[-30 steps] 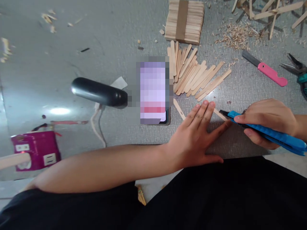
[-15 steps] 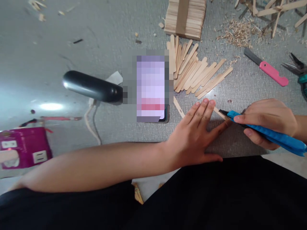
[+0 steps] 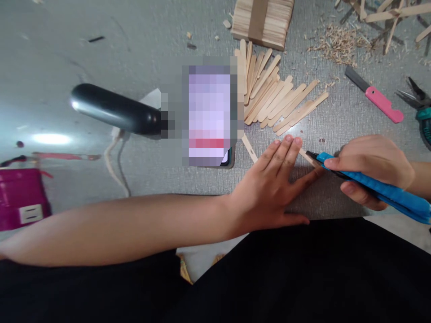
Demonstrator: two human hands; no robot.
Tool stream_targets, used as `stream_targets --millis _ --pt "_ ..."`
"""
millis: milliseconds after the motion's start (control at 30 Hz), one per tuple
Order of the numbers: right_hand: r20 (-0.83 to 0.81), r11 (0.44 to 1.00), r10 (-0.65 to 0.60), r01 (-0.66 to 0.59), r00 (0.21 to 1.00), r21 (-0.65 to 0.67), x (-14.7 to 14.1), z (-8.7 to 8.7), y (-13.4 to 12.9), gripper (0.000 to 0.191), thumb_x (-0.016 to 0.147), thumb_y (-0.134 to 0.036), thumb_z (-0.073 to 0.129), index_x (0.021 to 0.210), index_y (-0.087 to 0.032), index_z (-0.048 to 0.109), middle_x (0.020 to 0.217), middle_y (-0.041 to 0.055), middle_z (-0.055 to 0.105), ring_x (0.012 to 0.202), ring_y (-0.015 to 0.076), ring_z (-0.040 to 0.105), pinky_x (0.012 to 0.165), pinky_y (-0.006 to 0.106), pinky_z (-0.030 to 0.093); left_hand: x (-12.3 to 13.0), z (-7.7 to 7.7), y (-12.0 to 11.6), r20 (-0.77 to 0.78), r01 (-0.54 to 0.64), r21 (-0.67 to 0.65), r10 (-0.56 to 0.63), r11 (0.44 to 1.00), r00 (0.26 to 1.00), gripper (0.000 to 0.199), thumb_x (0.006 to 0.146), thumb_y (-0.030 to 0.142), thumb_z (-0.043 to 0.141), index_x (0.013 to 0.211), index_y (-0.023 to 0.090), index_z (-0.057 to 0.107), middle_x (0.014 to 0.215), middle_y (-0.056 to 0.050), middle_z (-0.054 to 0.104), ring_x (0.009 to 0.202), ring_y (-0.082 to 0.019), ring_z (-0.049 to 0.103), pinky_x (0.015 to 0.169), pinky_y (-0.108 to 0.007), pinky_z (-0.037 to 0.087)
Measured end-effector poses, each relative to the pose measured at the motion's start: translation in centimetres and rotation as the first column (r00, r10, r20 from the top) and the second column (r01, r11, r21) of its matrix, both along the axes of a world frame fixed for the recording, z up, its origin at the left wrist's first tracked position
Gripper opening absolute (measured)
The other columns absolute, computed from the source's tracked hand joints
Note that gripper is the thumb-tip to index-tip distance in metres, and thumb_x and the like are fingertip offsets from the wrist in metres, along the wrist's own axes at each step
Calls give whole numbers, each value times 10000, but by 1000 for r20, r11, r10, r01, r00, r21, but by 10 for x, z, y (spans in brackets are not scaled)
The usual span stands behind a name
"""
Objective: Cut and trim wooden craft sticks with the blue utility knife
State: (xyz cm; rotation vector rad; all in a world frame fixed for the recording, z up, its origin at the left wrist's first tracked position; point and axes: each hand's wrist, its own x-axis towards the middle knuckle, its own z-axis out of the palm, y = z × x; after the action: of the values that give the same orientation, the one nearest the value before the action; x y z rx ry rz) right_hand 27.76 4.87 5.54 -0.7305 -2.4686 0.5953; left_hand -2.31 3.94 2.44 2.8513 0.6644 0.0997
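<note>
My left hand point(image 3: 274, 184) lies flat on the grey table with its fingers spread, over a wooden craft stick point(image 3: 308, 158) that shows at the right of its fingertips. My right hand point(image 3: 373, 168) is wrapped round a blue utility knife point(image 3: 380, 184). The knife's dark tip touches or hovers just over the stick, between the left index and middle fingers' side; I cannot tell contact for certain. Another stick with small notches point(image 3: 249, 149) pokes out left of the left hand. Several loose craft sticks point(image 3: 269, 98) lie fanned out beyond the fingers.
A banded bundle of sticks point(image 3: 274, 22) stands at the back. A pink folding knife point(image 3: 384, 104) and pliers point(image 3: 422, 103) lie right, near wood shavings point(image 3: 343, 45) and a stick frame point(image 3: 390, 15). A blurred phone point(image 3: 208, 116), a black device point(image 3: 116, 110) and a purple box point(image 3: 22, 197) are left.
The view has shifted slightly, so items on the left sit further left. Both hands keep nearly the same pose, and the knife tip stays by the stick.
</note>
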Motion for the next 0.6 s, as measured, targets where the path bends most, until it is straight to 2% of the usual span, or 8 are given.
stream_targets --millis 133,333,600 --pt "-12 1000 -14 14 1000 23 -8 5 3 317 971 -168 590 1274 -259 613 787 -16 755 569 198 662 562 379 550 1 -2 -2 24 -10 26 9 1000 1000 1309 892 991 662 1855 203 255 1844 -354 342 1708 -584 391 1387 -663 360" --pt "40 998 -50 51 998 -46 -12 15 6 219 980 -198 606 1193 -227 649 702 -35 701 545 179 672 553 346 551 3 -3 -3 55 -26 37 24 999 998 1326 875 993 680 1855 203 263 1844 -335 363 1706 -574 400 1381 -658 378" --pt "90 991 -84 93 992 -98 -20 29 3 214 1000 -189 615 1207 -228 655 840 9 799 633 183 746 586 328 598 7 7 -1 41 -21 32 19 999 999 1203 884 952 716 1771 185 445 1775 -317 485 1684 -556 452 1361 -646 425"
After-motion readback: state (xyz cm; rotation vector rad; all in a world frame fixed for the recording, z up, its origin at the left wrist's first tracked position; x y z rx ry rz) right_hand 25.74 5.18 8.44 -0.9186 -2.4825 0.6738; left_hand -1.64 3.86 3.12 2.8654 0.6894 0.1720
